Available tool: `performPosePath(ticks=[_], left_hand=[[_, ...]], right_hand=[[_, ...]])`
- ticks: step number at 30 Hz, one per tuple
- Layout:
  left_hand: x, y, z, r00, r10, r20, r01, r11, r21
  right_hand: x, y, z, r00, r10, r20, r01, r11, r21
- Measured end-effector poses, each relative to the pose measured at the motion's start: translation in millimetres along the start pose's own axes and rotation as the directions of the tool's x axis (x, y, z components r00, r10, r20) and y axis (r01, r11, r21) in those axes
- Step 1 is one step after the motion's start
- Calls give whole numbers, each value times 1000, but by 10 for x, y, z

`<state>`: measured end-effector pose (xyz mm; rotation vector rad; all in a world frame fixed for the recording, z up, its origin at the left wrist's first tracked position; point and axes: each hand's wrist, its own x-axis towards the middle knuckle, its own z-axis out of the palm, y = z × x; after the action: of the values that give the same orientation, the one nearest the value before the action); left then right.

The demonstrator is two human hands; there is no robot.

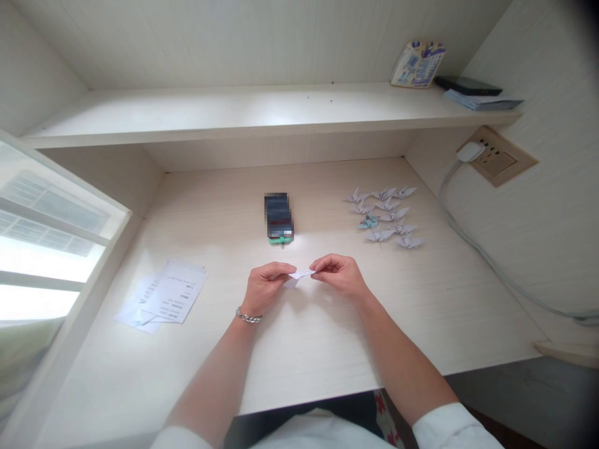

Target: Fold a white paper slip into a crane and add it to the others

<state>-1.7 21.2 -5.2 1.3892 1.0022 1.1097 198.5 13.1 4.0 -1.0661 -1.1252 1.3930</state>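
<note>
A small folded piece of paper (301,274) with printed lines is stretched between my two hands, just above the desk. My left hand (267,284), with a chain bracelet at the wrist, pinches its left end. At its right end, the thumb and fingertips of my right hand (340,274) are closed on it. Beyond my right hand stand several white folded paper cranes (394,216) and one blue crane (369,222). To the left lies a loose stack of printed paper sheets (180,292). A phone (279,215), its screen blurred out, rests ahead of my hands.
A shelf (234,106) runs across the back, holding a tissue pack (418,64), a dark flat object (468,85) and papers (484,101). On the right wall a white plug (470,151) sits in a socket, its cable (461,231) trailing down along the desk. A window (51,231) is at left.
</note>
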Motion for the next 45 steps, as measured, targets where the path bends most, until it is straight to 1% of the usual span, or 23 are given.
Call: performPosePath(ticks=[4, 7, 9, 13, 16, 19, 23, 28, 34, 36, 38, 40, 41, 43, 45], left_hand=[[-4, 0, 1, 999, 43, 2, -43, 999, -2], [-6, -1, 3, 999, 38, 10, -39, 999, 15], [-9, -1, 4, 1000, 10, 5, -10, 999, 47], [-15, 11, 10, 995, -94, -32, 97, 990, 104], [-8, 28, 17, 986, -167, 13, 166, 984, 57], [7, 38, 25, 976, -212, 54, 212, 977, 1], [19, 30, 36, 965, -258, 42, 260, 965, -37], [16, 29, 48, 959, -283, 12, 283, 957, -66], [17, 109, 35, 961, -274, 43, 277, 957, -85], [15, 122, 19, 964, -259, 61, 265, 955, -133], [11, 123, 3, 962, -250, 107, 267, 941, -206], [5, 122, -6, 961, -237, 141, 265, 936, -230], [2, 124, -6, 965, -223, 140, 249, 945, -210], [-4, 135, -2, 978, -183, 101, 194, 975, -113], [-9, 153, 5, 988, -143, 66, 144, 990, -6]], right_hand=[[-9, -6, 3, 1000, -8, 13, 8, 1000, 13], [-14, -3, 2, 1000, -6, 16, 6, 1000, 2], [-13, 1, -1, 1000, -6, 14, 6, 1000, -6], [0, 3, -9, 1000, 8, 7, -7, 999, -50], [15, 9, -14, 999, 46, -8, -46, 995, -83], [28, 33, -10, 996, 83, -27, -85, 992, -91], [41, 85, 7, 992, 117, -46, -121, 989, -87], [58, 138, 22, 988, 146, -50, -149, 988, -47], [55, 136, 23, 985, 164, -45, -165, 986, -8], [52, 127, 21, 981, 192, -40, -191, 981, 26], [49, 120, 18, 973, 226, -35, -225, 973, 52], [45, 113, 12, 966, 256, -23, -255, 966, 53], [41, 108, 11, 963, 269, -9, -269, 962, 42], [30, 92, 14, 960, 277, 31, -277, 961, -10], [13, 65, 27, 966, 244, 83, -236, 967, -97]])
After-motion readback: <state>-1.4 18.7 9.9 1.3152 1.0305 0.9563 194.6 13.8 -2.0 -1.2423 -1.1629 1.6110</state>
